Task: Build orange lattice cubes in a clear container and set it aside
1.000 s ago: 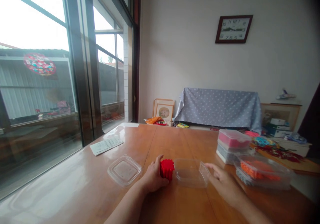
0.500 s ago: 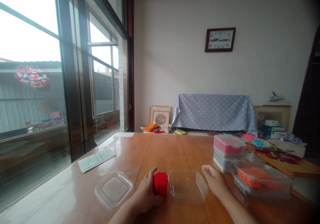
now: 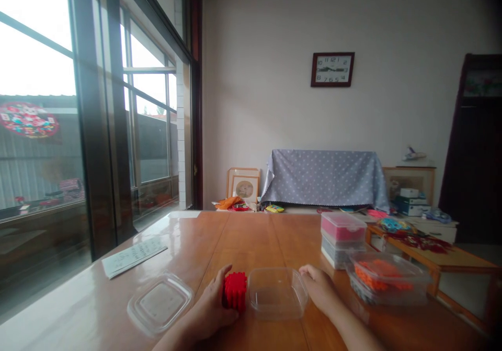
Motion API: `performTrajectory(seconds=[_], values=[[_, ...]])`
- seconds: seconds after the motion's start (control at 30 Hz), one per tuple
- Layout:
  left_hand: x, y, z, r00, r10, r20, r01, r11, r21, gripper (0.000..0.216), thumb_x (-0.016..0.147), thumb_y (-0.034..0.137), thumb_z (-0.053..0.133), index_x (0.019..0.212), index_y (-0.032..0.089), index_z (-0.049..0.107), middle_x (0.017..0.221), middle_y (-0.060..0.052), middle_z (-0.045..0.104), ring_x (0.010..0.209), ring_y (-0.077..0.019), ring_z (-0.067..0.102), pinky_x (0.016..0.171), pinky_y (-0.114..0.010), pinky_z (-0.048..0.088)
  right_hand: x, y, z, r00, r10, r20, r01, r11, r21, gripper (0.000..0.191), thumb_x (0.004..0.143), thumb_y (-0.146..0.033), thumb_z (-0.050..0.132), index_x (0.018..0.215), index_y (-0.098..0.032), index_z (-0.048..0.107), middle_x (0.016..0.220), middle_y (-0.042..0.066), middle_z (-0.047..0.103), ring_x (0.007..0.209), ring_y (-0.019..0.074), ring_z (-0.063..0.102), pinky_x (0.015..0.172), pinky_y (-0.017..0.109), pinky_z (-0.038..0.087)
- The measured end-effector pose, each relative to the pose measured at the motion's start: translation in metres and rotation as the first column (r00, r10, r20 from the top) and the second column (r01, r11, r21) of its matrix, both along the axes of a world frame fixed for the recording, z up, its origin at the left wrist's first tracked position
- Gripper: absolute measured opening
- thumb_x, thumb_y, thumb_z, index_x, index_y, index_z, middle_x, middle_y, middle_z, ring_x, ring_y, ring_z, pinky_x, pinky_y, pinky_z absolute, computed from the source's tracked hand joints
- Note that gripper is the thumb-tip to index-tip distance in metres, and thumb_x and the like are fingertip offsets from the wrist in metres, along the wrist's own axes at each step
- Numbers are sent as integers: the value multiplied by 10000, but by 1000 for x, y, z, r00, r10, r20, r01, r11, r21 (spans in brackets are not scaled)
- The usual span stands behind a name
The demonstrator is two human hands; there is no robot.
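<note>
My left hand (image 3: 212, 305) is curled around the left side of a stack of red toothed plastic pieces (image 3: 236, 291), its thumb low at the front. The stack stands on the table, just left of a clear plastic container (image 3: 277, 309). At the container's right rim, my right hand (image 3: 319, 285) has its fingers bent together against the upper right corner; part of the grip is hidden. A clear plastic lid (image 3: 161, 303) lies flat to the left of my left hand.
The wooden table (image 3: 251, 236) carries a printed paper (image 3: 135, 257) at left. On the right stand a lidded box with pink contents (image 3: 344, 229), stacked on a grey one (image 3: 339, 251), and a clear tub with orange pieces (image 3: 386, 275). A side table (image 3: 466, 257) is beyond them.
The whole view has shifted, so everything appears farther left. Both hands keep their places relative to the red stack and the container.
</note>
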State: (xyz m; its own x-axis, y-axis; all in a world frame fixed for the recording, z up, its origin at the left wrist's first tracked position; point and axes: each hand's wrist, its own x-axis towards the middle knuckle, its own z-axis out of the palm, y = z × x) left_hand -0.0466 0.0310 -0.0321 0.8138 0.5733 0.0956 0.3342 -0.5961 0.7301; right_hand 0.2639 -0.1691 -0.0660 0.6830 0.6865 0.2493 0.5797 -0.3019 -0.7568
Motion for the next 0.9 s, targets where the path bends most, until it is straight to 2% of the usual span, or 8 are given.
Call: performTrajectory(seconds=[0.23, 0.5, 0.9], values=[[-1, -2, 4, 1000, 6, -10, -6, 1000, 1, 1128, 604, 229, 740, 1596, 196, 206, 1477, -125, 530, 1331, -289, 516, 1154, -369, 362, 4, 2, -9, 997, 22, -70, -21, 1000, 14, 300, 920, -392, 451, 874, -216, 689, 834, 29, 774, 789, 204, 704, 654, 258, 452], [-3, -13, 19, 999, 21, -29, -21, 1000, -16, 1116, 608, 235, 727, 1597, 175, 213, 1473, -140, 524, 1338, -295, 508, 1161, -390, 347, 4, 0, -3, 998, 17, -58, -19, 1000, -23, 292, 867, -421, 517, 873, -206, 714, 797, 34, 761, 769, 202, 668, 658, 252, 448], [-4, -13, 19, 999, 21, -42, -22, 1000, -20, 1127, 620, 244, 745, 1607, 176, 206, 1500, -145, 503, 1381, -299, 474, 1190, -394, 312, 7, -3, -5, 990, 78, -114, -82, 996, -34, 282, 859, -409, 536, 878, -201, 725, 850, 50, 781, 790, 207, 670, 666, 254, 454]])
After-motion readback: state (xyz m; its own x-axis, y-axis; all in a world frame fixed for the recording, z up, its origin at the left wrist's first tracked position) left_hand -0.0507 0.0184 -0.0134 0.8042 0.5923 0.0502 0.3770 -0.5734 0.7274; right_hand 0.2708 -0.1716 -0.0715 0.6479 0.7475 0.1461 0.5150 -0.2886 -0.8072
